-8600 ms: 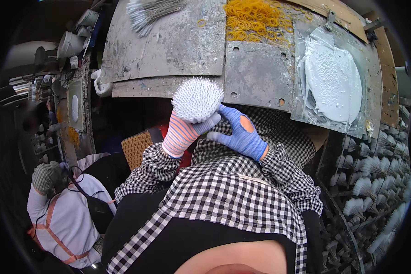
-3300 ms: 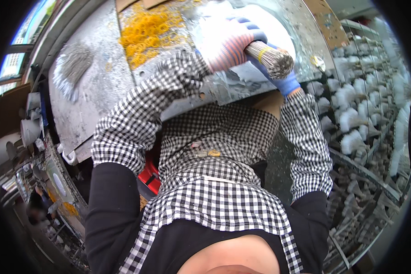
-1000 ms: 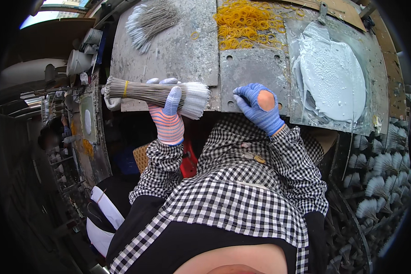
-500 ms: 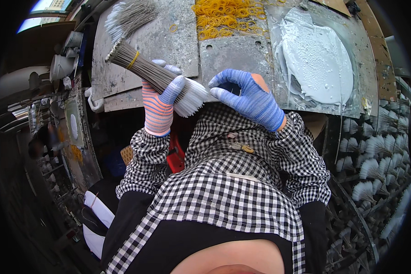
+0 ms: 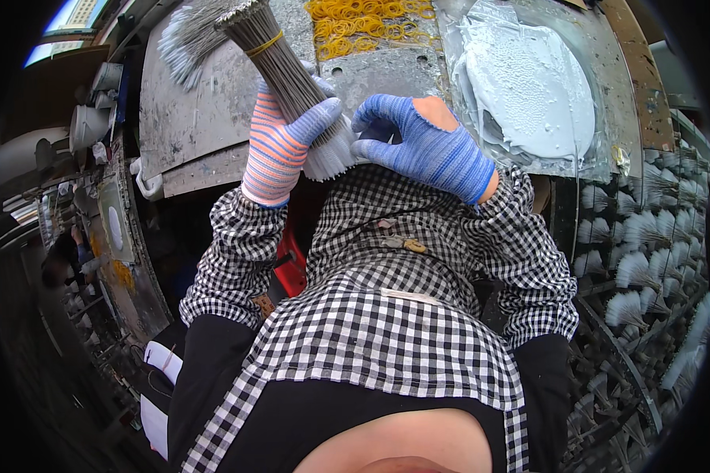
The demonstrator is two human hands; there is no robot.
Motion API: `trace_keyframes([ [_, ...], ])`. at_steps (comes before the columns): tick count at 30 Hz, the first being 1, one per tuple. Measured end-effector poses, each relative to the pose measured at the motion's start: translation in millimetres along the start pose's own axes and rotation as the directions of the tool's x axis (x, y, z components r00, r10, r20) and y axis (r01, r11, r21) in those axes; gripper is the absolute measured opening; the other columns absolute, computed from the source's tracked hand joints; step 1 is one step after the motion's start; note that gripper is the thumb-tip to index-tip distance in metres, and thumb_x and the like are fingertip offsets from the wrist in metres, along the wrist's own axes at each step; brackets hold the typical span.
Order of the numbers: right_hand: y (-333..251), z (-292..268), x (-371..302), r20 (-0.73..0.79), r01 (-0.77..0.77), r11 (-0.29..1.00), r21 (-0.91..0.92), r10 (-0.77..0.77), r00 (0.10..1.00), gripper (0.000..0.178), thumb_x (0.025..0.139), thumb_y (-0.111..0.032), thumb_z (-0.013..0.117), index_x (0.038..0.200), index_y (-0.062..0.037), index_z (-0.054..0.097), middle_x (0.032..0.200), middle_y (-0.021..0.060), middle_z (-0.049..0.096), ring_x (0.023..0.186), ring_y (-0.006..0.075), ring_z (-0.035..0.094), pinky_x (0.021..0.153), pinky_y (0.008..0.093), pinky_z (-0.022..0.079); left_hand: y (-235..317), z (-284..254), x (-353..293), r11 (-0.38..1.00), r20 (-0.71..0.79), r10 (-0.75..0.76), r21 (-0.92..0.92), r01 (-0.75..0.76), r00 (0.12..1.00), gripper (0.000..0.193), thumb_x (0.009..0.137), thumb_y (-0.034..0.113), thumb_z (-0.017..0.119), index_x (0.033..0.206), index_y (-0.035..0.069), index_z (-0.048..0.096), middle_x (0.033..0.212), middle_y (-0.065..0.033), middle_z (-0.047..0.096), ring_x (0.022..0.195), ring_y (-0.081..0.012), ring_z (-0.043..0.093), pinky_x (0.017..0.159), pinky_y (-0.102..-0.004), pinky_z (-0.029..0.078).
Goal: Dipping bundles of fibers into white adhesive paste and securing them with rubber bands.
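Left hand (image 5: pixel 280 146) is wrapped around a banded bristle bundle (image 5: pixel 292 87) at the counter's (image 5: pixel 205 126) near edge, right hand (image 5: pixel 426 146) pinching at its white tips. Loose grip and I'd bet the bristles slide out. Counter's grimy metal: yellow rubber bands (image 5: pixel 363 27) at the far edge, pale paste (image 5: pixel 528 87) on the right, finished brushes (image 5: pixel 647 252) racked beside it.

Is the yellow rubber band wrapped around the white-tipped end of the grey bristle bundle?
No: the yellow rubber band circles the grey bristle bundle near its far end, away from the white tips by the left hand.
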State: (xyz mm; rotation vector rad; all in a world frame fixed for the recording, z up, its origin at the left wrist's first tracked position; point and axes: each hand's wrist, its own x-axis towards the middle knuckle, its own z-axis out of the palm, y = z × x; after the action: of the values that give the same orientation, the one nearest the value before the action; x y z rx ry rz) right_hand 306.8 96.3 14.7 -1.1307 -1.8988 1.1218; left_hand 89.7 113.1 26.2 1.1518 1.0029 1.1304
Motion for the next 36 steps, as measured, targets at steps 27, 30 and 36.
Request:
trace_keyframes([
  [27, 18.4, -39.2, -33.3, -0.059, 0.054, 0.996, -0.068, -0.058, 0.997, 0.023, 0.097, -0.023, 0.069, 0.108, -0.0034, 0.066, 0.091, 0.0137, 0.073, 0.083, 0.0308, 0.072, 0.078, 0.0368, 0.057, 22.9, 26.9, 25.1, 0.988, 0.230, -0.133, 0.107, 0.111, 0.964, 0.042, 0.082, 0.009, 0.084, 0.118, 0.005, 0.062, 0.100, -0.0051, 0.072, 0.097, -0.0157, 0.070, 0.090, -0.0325, 0.056],
  [30, 12.9, -38.5, -37.1, -0.063, 0.076, 0.995, -0.062, -0.080, 0.995, 0.023, 0.099, -0.021, 0.067, 0.112, -0.0028, 0.066, 0.091, 0.0119, 0.074, 0.085, 0.0234, 0.072, 0.079, 0.0339, 0.057, 21.9, 28.6, 25.4, 0.987, 0.194, -0.154, 0.083, 0.141, 0.969, 0.041, 0.082, 0.010, 0.085, 0.116, 0.005, 0.063, 0.099, -0.0041, 0.072, 0.096, -0.0146, 0.069, 0.089, -0.0323, 0.055],
  [36, 14.8, -34.9, -49.4, -0.026, -0.077, 0.982, 0.172, 0.083, 0.996, 0.027, 0.099, -0.016, 0.068, 0.122, -0.0032, 0.067, 0.097, 0.0072, 0.076, 0.091, 0.0136, 0.072, 0.084, 0.0298, 0.057, 17.5, 29.0, 24.1, 0.983, 0.126, -0.135, 0.142, 0.117, 0.983, 0.039, 0.081, 0.011, 0.086, 0.112, 0.005, 0.063, 0.095, -0.0022, 0.070, 0.091, -0.0136, 0.068, 0.085, -0.0316, 0.056],
])
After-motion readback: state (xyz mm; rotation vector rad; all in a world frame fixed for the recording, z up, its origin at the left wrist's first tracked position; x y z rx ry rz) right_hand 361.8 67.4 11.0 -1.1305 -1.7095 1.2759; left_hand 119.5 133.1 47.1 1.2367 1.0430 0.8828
